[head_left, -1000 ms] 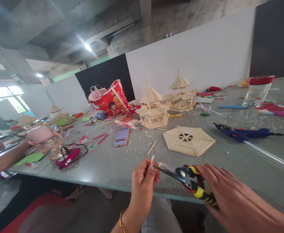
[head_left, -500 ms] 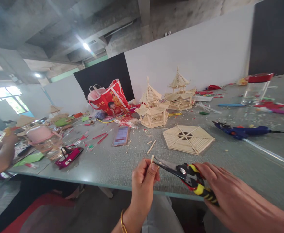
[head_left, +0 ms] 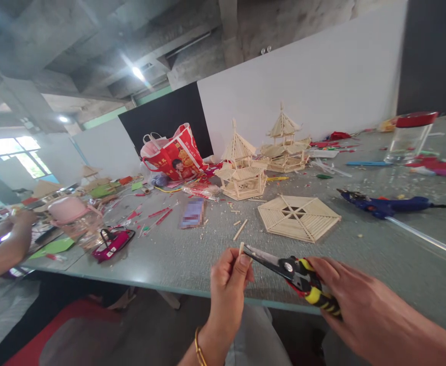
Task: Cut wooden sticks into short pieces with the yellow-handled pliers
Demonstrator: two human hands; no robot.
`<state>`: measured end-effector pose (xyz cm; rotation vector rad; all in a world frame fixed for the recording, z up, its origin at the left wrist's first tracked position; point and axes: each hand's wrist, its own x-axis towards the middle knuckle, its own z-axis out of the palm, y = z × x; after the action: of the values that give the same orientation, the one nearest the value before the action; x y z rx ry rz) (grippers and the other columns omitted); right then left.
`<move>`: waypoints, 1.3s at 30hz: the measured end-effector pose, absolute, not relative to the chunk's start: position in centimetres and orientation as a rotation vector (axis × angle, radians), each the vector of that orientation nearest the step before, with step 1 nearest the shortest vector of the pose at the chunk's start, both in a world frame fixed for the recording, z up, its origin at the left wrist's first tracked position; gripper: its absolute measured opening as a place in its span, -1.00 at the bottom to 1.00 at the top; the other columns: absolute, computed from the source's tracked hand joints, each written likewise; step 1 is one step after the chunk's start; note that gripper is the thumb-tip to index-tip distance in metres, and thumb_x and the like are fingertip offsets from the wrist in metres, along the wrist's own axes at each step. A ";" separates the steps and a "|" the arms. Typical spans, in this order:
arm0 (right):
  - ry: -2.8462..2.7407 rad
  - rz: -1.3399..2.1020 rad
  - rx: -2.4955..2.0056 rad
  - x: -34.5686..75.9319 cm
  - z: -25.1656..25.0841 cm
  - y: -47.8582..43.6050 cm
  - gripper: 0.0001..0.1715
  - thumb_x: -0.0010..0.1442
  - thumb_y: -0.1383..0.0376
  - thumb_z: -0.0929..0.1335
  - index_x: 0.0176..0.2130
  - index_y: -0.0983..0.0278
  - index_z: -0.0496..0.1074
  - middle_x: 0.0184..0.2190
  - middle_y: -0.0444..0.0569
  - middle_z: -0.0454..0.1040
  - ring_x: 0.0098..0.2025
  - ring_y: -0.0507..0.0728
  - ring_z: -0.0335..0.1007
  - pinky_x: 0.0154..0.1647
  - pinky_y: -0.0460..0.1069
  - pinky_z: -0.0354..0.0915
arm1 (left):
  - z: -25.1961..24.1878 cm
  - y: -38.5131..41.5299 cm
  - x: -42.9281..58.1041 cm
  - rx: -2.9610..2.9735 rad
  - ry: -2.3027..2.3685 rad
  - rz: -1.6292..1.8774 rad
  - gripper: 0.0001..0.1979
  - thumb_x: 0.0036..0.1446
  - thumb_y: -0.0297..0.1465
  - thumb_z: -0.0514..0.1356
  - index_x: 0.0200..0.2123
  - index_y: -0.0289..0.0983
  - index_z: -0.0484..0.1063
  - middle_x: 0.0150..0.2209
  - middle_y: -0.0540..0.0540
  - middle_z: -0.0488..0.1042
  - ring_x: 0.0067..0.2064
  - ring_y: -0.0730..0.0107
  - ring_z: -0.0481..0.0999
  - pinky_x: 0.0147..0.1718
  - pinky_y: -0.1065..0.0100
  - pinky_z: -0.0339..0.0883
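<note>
My left hand pinches a short, pale wooden stick between thumb and fingers, near the table's front edge. In my right hand are wire-stripper pliers with yellow and black handles. Their jaw tips lie against the upper end of the stick; whether they have bitten into it I cannot tell. Just beyond my hands rests a flat hexagonal panel of sticks with an opening at its centre. A loose stick lies to the left of the panel.
Two stick pagodas stand behind. A blue glue gun with a clear glue stick lies right, near a red-lidded jar. On the left are a phone, a purple pouch, a red bag and another person's arm.
The view has shifted slightly, so most things sit a little further right. The plier tips stay at the end of the stick, and both hands keep their holds.
</note>
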<state>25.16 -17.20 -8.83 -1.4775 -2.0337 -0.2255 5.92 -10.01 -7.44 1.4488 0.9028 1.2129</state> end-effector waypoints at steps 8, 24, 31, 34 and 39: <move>-1.997 -0.546 -1.430 24.6 -8.2 -16.7 -0.46 -0.16 0.47 0.21 -0.10 0.35 0.18 -0.32 0.12 0.46 -0.37 0.19 0.44 -0.40 0.07 0.41 | -7.6 -9.7 5.7 1.476 0.954 1.241 -0.65 0.12 -0.14 0.10 -0.51 -0.31 0.27 -0.62 0.07 0.20 -0.58 0.61 0.07 -0.61 0.49 -0.10; -2.042 -0.536 -1.441 25.2 -8.1 -15.9 -0.49 -0.15 0.48 0.23 -0.11 0.34 0.22 -0.34 0.08 0.47 -0.36 0.16 0.45 -0.39 0.03 0.41 | -7.5 -9.5 5.8 1.419 0.889 1.257 -0.66 0.10 -0.16 0.12 -0.53 -0.31 0.24 -0.64 0.08 0.17 -0.59 0.62 0.05 -0.62 0.48 -0.12; -2.017 -0.454 -1.391 26.8 -7.1 -15.6 -0.76 0.00 0.43 0.20 -0.25 0.25 0.25 -0.58 -0.10 0.43 -0.61 0.09 0.39 -0.64 -0.07 0.27 | -6.8 -9.3 6.0 1.232 0.860 1.233 -0.59 0.00 -0.11 0.19 -0.59 -0.29 0.14 -0.66 0.12 0.09 -0.62 0.66 -0.02 -0.65 0.49 -0.17; -1.845 -0.288 -1.506 27.4 -5.7 -15.9 -0.83 0.08 0.33 0.21 -0.26 0.24 0.29 -0.62 -0.09 0.43 -0.64 0.09 0.36 -0.68 -0.07 0.23 | -6.2 -8.7 5.5 1.225 0.880 1.144 -0.61 -0.04 -0.09 0.20 -0.54 -0.31 0.24 -0.64 0.11 0.13 -0.63 0.68 0.00 -0.66 0.50 -0.17; -1.595 0.470 -1.422 28.0 -5.6 -16.8 -0.67 0.22 0.14 0.15 -0.41 0.23 0.33 -0.68 -0.11 0.35 -0.67 0.04 0.29 -0.74 -0.11 0.22 | -4.1 -6.9 4.2 1.412 0.940 1.019 -0.63 -0.07 -0.12 0.22 -0.39 -0.35 0.41 -0.58 0.08 0.24 -0.61 0.66 0.15 -0.63 0.52 -0.03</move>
<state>27.97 -16.82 -5.65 -1.4223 -1.5945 0.4696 4.25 -6.90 -4.08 1.4117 0.9403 1.0187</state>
